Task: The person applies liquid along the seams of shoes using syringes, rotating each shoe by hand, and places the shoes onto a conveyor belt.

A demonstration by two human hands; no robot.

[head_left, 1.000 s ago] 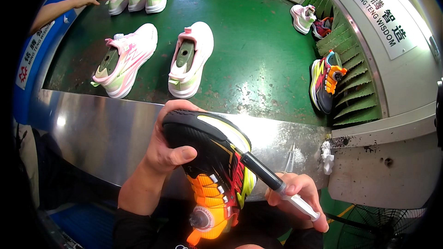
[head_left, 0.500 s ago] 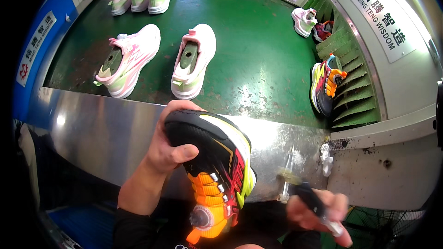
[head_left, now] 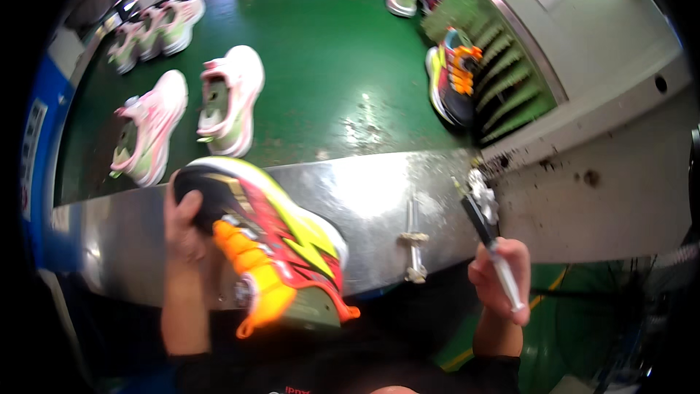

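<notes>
My left hand [head_left: 184,226] is closed round the toe of a black, red and yellow sneaker [head_left: 273,211] with an orange lacing panel. The shoe is lifted and tilted over the metal ledge, its heel toward me, and a dark green last shows in its opening. My right hand [head_left: 503,277] grips a slim black-and-white tool [head_left: 478,220] with a thin tip pointing up and away; its exact kind is unclear. Apart from the shoe, that hand hovers past the ledge's right front edge. A clear syringe-like tube [head_left: 414,239] lies on the ledge between the hands.
Beyond the metal ledge [head_left: 372,193] lies a green conveyor belt [head_left: 313,51]. Pink-and-white sneakers [head_left: 233,98] stand on its left. A matching orange-laced sneaker [head_left: 452,80] sits by the green strip curtain [head_left: 510,95] at right. Crumpled white material [head_left: 485,193] clings near the machine wall.
The view has shifted and turned. The held sneaker has swung left and rolled, showing more of its side and heel. My right hand has risen beside the crumpled white material, tool still gripped.
</notes>
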